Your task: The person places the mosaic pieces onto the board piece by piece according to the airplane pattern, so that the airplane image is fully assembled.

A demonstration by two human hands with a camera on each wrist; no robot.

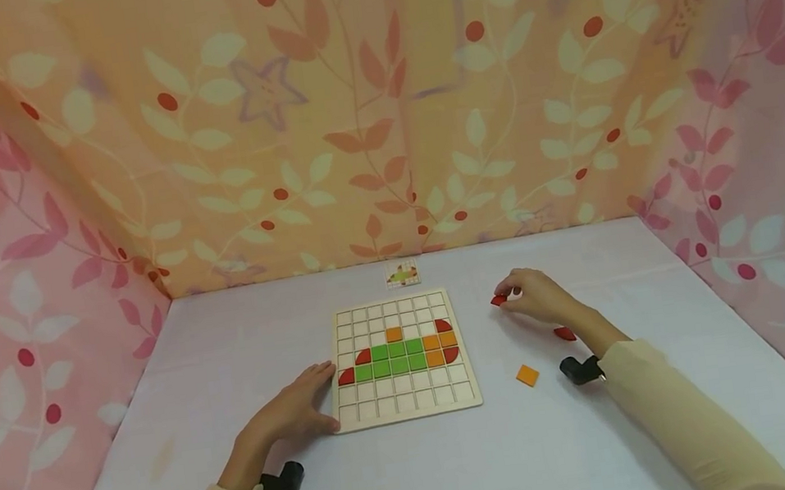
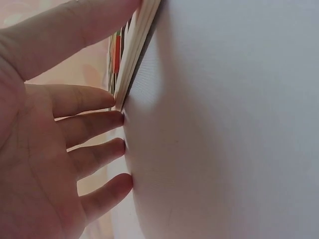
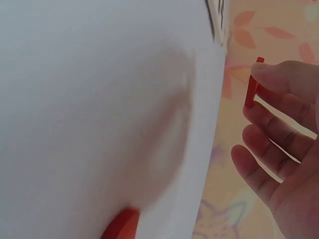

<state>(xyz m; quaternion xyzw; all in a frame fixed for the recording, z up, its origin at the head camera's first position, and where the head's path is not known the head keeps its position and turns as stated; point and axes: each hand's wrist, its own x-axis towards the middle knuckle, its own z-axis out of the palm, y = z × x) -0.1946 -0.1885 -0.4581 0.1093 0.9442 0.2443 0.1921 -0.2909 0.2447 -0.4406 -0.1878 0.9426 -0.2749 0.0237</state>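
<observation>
A wooden grid board (image 1: pixel 406 402) lies on the table, with green, orange and red tiles in several of its squares. My left hand (image 1: pixel 293 407) rests at the board's left side, thumb by the near corner and fingers spread along the edge. In the left wrist view those fingers (image 2: pixel 94 127) are nearly straight and their tips touch the tabletop. Right of the board, my right hand (image 1: pixel 541 297) pinches a red quarter-round tile (image 1: pixel 498 300) between thumb and fingertips. The right wrist view shows this red tile (image 3: pixel 252 84) edge-on, raised off the table.
Another red tile (image 1: pixel 565 333) lies beneath my right wrist, and an orange square tile (image 1: pixel 527 375) lies nearer me. Behind the board is a small pattern card (image 1: pixel 402 273). Floral cloth (image 1: pixel 361 117) hangs around the white table (image 1: pixel 424 481).
</observation>
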